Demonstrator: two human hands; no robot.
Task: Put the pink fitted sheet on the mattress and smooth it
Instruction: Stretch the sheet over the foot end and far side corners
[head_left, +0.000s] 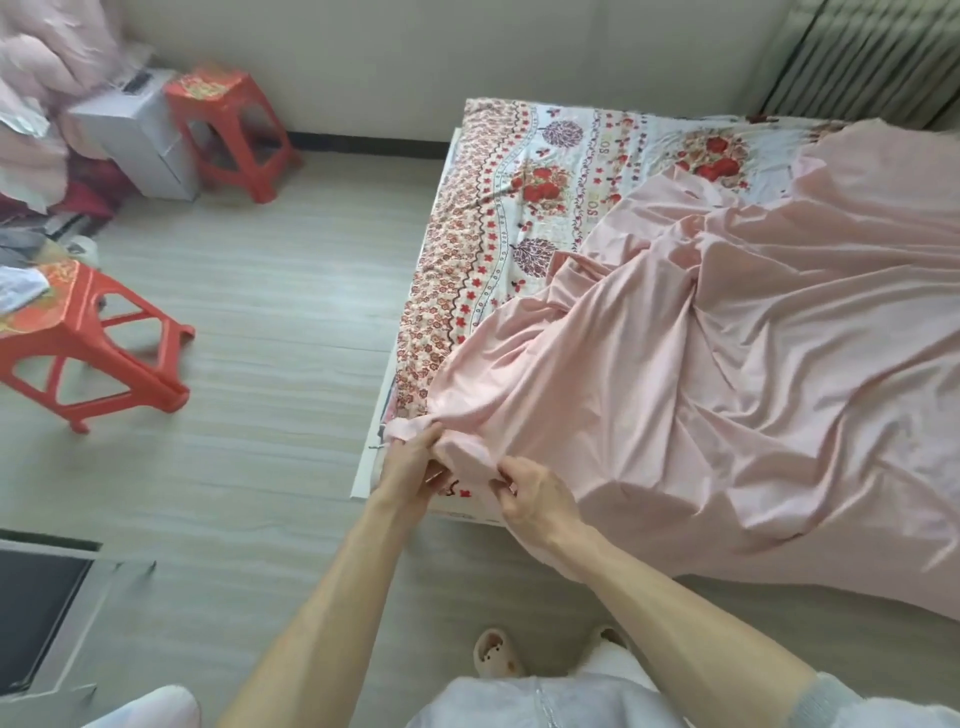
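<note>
Bottom centre of frame: one slipper (496, 652) is plainly seen on the floor; a second is mostly hidden behind the leg. Above it, at the near-left corner of the bed, two hands work. The left hand (410, 467) has its fingers curled into a bunched knot of hem. The right hand (535, 499) pinches the same hem just beside it, thumb and fingers closed on cloth. One pink fitted sheet (727, 364) lies rumpled over the right and centre of the frame, and its near edge hangs off the foot side. One mattress (519, 208), in a red floral cover, shows bare along the left edge and towards the upper centre. Judgement: the step in hand is seating the elastic corner pocket over this near-left corner. To do it well, spread the pocket open between both hands, set the corner seam on the mattress point, then draw the hem down and under. Slack should come from the loose folds in the middle rather than from a hard tug, which could drag other corners. Whether those are fitted cannot be told. Smoothing waits until the corners hold. Further off at left stand two red stools (88, 338), the second (223, 119) at upper left beside one white box (140, 135). One radiator (857, 57) sits at upper right.
</note>
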